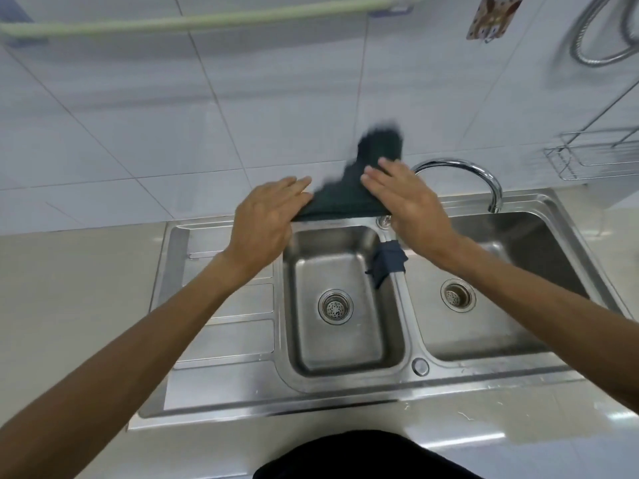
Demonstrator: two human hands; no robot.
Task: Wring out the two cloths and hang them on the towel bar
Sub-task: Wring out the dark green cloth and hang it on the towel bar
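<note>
A dark green cloth (349, 195) is stretched in the air above the back of the sink, its far end blurred and flapping upward. My left hand (266, 219) grips its left edge and my right hand (408, 198) grips its right edge, fingers extended over the fabric. A second cloth (387, 264), dark blue-grey, hangs draped over the divider between the two basins, just below my right wrist. The pale green towel bar (207, 20) runs along the tiled wall at the top left, with nothing on it.
A steel double sink (345, 392) with a drainboard on its left is set in a beige counter. A curved chrome faucet (484, 178) stands behind the right basin. A wire rack (594, 157) and a shower hose (594, 39) are on the right wall.
</note>
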